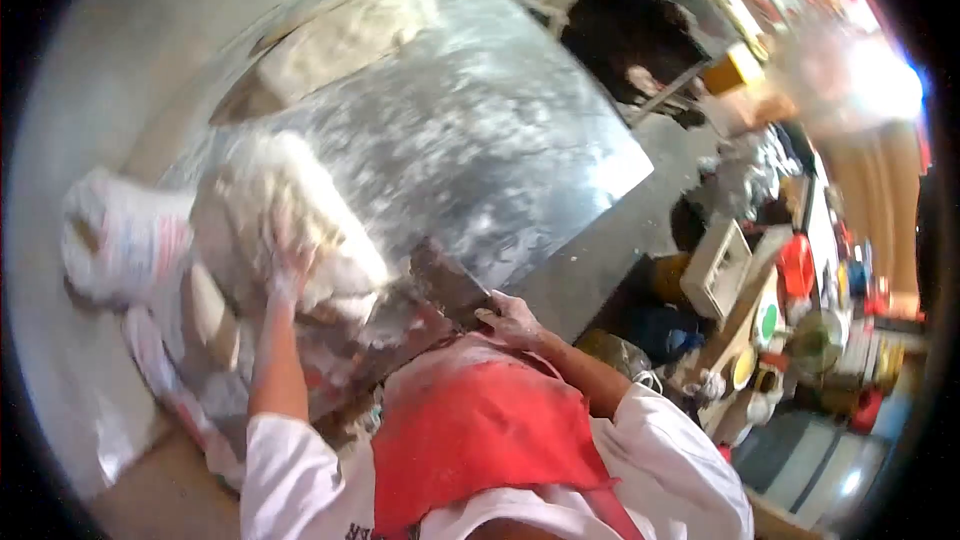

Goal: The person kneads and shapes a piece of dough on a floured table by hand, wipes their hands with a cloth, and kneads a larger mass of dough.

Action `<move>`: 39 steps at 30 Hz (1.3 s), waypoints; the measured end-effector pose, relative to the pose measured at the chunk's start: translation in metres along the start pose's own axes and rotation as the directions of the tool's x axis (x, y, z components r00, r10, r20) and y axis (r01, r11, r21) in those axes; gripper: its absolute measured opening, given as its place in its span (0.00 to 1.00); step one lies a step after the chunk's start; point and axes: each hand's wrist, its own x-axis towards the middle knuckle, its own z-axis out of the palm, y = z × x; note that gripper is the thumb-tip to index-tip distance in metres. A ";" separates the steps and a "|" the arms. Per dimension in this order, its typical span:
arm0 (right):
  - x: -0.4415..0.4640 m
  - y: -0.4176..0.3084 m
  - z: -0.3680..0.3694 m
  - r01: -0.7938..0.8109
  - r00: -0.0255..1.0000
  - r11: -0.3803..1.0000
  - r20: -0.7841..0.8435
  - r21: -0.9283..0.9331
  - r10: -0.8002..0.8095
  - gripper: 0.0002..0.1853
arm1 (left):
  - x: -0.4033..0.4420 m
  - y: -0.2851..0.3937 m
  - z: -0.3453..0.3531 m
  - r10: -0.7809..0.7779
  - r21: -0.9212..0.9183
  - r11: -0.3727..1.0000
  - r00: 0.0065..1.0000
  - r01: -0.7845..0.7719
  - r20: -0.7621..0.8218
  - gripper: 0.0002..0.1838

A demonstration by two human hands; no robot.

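Two bare, flour-dusted hands are working at one metal counter (560, 130), whose grey top is showing white smears of flour. Two large masses of dough are lying on it. The nearer dough mound (300, 180) is sitting at the counter's left side, close to the wearer; it is looking creamy white, soft and thick, with a rounded, lumpy top and a ragged near edge. The second dough slab (350, 45) is stretching along the far left edge, longer and flatter, well apart from the first.

The left hand (287, 258) is resting on the nearer mound, its fingers touching the surface; blur is hiding whether they are spreading apart or staying together. The right hand (515, 322) is holding one dark, flat, rectangular dough scraper (447, 283), with its fingers clamping on the near end. The blade is pointing toward the mound and lying just beside its right edge.

One white sack (130, 235) with red and blue print is standing left of the mound. The wearer is having one red apron (480, 440) over a white shirt.
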 end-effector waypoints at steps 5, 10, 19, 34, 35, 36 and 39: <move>0.011 -0.012 -0.103 -0.205 0.893 0.978 -0.400 0.043 0.205 0.20 | 0.011 -0.034 0.028 0.301 0.031 0.953 0.934 -0.301 -0.192 0.47; 0.047 -0.095 -0.186 -0.188 0.899 0.964 -0.428 -0.191 0.091 0.20 | 0.025 -0.072 0.050 0.295 0.339 0.915 0.936 -0.219 -0.194 0.45; 0.053 -0.017 -0.141 -0.126 0.902 0.837 -0.412 -0.533 -0.127 0.27 | 0.024 -0.056 0.046 0.271 0.394 0.905 0.929 -0.158 -0.250 0.44; -0.003 -0.008 -0.083 -0.216 0.914 0.863 -0.406 -0.456 0.014 0.28 | 0.030 -0.053 0.046 0.296 0.482 0.865 0.916 -0.138 -0.270 0.43; -0.003 -0.012 -0.075 -0.231 0.915 0.860 -0.402 -0.454 0.033 0.28 | 0.028 -0.059 0.046 0.294 0.499 0.856 0.920 -0.133 -0.259 0.43; -0.003 -0.017 -0.065 -0.245 0.917 0.858 -0.395 -0.453 0.053 0.27 | 0.027 -0.065 0.047 0.301 0.490 0.859 0.920 -0.147 -0.253 0.43; 0.005 -0.032 -0.028 -0.218 0.938 0.841 -0.345 -0.496 0.040 0.27 | 0.028 -0.074 0.059 0.453 0.001 0.877 0.827 -0.480 -0.334 0.43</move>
